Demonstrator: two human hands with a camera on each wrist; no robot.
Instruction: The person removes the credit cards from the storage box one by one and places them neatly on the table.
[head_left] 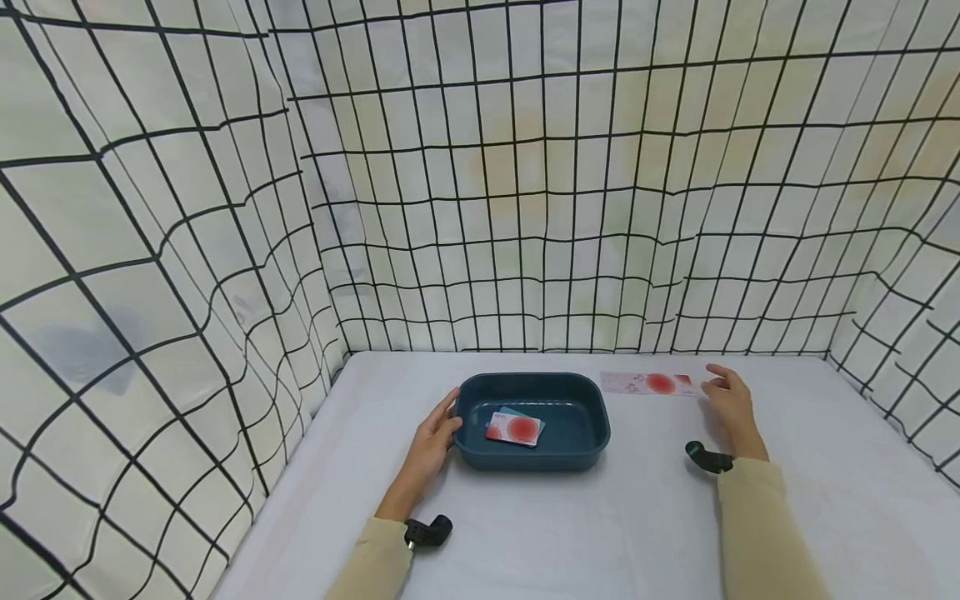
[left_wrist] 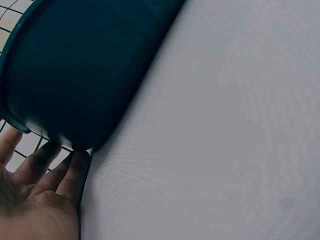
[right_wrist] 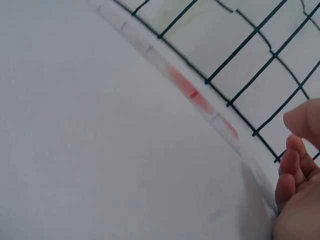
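A dark teal rectangular bin (head_left: 532,461) stands on the white table. Inside it lies a small white card with a red circle (head_left: 513,428), overlapping a bluish card (head_left: 542,427). My left hand (head_left: 432,435) rests against the bin's left end, its fingers lightly bent along the outer wall; the left wrist view shows the fingertips at the teal wall (left_wrist: 65,75). Toward the back right lies a long flat printed paper strip (head_left: 637,383), pale pink with a red circle. My right hand (head_left: 731,402) is just off the strip's right end, fingers loosely bent and holding nothing.
White cloth covers the table (head_left: 570,533). Black wire grid (head_left: 525,250) with pale sheeting behind it rises along the back and both sides, close behind the strip. Each wrist wears a black band with a camera (head_left: 429,532).
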